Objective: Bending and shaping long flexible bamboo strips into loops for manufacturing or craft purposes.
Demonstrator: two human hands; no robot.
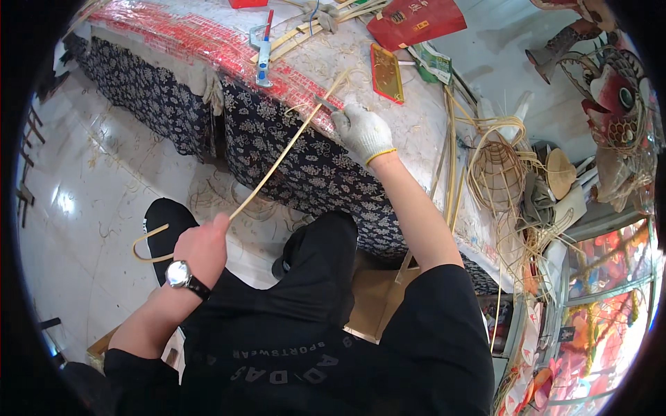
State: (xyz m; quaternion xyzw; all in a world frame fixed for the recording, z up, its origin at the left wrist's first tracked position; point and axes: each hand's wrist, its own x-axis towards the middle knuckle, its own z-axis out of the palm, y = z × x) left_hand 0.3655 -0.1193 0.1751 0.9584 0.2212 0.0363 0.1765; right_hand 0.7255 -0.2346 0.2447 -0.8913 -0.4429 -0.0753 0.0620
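Observation:
My left hand [202,248], bare and with a watch on its wrist, is closed around a long pale bamboo strip [274,166]. One end of the strip curls back beyond that hand over my leg; the other rises across the table edge. In a white knitted glove, my right hand [363,132] is closed on a small knife [326,103] at the table edge. Its handle is hidden in the glove, and the short grey blade lies against the strip. Thin shavings curl around the strip's far end.
The table's red-and-white covering [208,35] is littered with shavings. On it lie a blue clamp-like tool [263,66], more bamboo strips [295,38], a red-rimmed tray [387,73] and a red bag [416,24]. A woven bamboo frame [497,173] stands to the right.

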